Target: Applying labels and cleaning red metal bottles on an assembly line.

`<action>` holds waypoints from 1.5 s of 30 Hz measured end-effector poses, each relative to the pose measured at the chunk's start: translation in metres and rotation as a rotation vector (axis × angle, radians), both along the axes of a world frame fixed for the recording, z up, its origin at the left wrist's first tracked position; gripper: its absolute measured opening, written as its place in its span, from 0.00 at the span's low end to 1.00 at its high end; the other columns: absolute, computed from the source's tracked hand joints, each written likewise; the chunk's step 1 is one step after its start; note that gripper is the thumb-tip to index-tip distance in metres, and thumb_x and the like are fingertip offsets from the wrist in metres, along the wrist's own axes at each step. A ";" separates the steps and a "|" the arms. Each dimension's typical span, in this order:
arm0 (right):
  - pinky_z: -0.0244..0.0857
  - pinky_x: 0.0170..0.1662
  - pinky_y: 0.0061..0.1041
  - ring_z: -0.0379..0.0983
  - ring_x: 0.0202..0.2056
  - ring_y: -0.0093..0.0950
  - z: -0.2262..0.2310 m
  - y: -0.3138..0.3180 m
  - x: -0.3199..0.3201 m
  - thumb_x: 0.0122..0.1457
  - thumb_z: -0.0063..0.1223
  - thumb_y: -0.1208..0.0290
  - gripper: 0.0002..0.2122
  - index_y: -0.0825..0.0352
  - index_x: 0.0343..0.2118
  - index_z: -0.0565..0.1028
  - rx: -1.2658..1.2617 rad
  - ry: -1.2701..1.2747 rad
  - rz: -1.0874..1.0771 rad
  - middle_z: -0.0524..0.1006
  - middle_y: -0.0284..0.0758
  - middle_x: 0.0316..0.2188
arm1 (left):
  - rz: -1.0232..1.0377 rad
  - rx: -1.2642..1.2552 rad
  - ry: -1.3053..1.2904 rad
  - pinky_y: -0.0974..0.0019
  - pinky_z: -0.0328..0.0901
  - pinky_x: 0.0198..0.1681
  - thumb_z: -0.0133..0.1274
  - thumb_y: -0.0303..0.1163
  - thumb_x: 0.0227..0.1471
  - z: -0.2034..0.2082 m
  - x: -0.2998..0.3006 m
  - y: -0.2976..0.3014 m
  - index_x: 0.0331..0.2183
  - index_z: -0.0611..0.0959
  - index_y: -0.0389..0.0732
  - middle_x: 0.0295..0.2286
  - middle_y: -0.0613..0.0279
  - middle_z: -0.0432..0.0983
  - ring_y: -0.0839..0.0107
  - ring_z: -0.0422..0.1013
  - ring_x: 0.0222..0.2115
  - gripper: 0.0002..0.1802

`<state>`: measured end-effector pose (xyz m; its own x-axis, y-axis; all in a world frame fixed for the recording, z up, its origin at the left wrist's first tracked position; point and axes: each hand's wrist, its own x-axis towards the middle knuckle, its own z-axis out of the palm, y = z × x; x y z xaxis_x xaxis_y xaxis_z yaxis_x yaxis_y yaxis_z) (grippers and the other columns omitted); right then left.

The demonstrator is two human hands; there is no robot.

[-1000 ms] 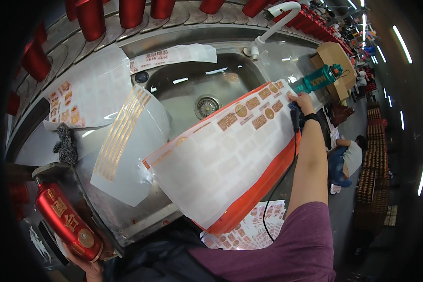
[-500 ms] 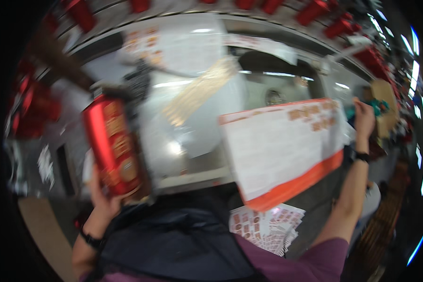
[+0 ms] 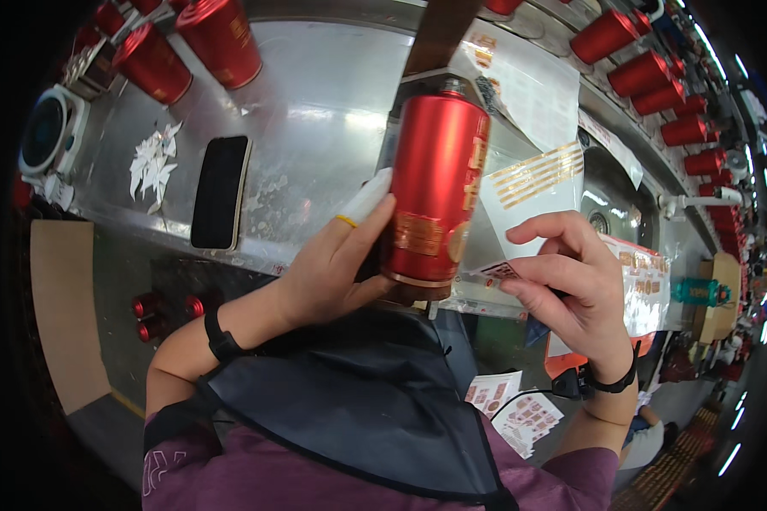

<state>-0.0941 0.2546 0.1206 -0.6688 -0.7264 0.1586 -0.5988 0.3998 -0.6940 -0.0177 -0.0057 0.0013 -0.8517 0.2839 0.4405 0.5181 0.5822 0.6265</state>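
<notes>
A shiny red bottle [image 3: 439, 183] with gold labels stands tilted in front of me, its narrow neck pointing away. My left hand [image 3: 332, 264] grips its lower left side; one finger has a white covering and a yellow band. To the right, my right hand [image 3: 575, 285] pinches a small sticker [image 3: 493, 270] with dark print between thumb and finger, close to the bottle but apart from it. Beyond that hand lies a clear sheet with gold strips [image 3: 537, 175]. An orange-edged sheet of gold stickers [image 3: 643, 285] is partly hidden behind my right hand and wrist.
A black phone [image 3: 220, 194] and white paper scraps [image 3: 153, 166] lie on the metal bench [image 3: 315, 111]. Red canisters [image 3: 217, 43] stand at the far left, and several more [image 3: 643, 74] line the right. A sink [image 3: 609, 200] sits behind my right hand. Sticker sheets [image 3: 527, 417] are below the bench edge.
The view has swung left, bringing the phone and scraps nearer the middle. My right hand has left the orange-edged sheet and come beside the bottle with a small sticker. My left hand still holds the bottle.
</notes>
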 end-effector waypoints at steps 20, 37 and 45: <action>0.59 0.31 0.16 0.66 0.28 0.16 -0.017 -0.065 -0.033 0.53 0.62 0.75 0.05 0.68 0.33 0.80 -0.065 -0.283 -0.178 0.75 0.30 0.31 | 0.077 -0.014 0.098 0.53 0.62 0.54 0.71 0.51 0.31 0.012 -0.020 -0.004 0.60 0.58 0.30 0.49 0.38 0.64 0.43 0.65 0.49 0.62; 0.63 0.25 0.21 0.68 0.21 0.21 -0.027 -0.072 -0.033 0.49 0.63 0.74 0.06 0.67 0.27 0.75 0.039 0.079 -0.267 0.73 0.31 0.25 | -0.051 0.462 -0.259 0.56 0.60 0.56 0.67 0.56 0.39 0.006 -0.041 0.001 0.62 0.45 0.24 0.52 0.30 0.59 0.44 0.64 0.52 0.68; 0.63 0.27 0.19 0.68 0.23 0.19 -0.033 -0.064 -0.041 0.50 0.64 0.72 0.08 0.68 0.26 0.75 -0.038 -0.091 -0.288 0.74 0.30 0.26 | 0.083 0.604 -0.504 0.64 0.56 0.60 0.52 0.39 0.59 0.019 -0.076 0.016 0.64 0.43 0.28 0.58 0.42 0.58 0.63 0.59 0.58 0.46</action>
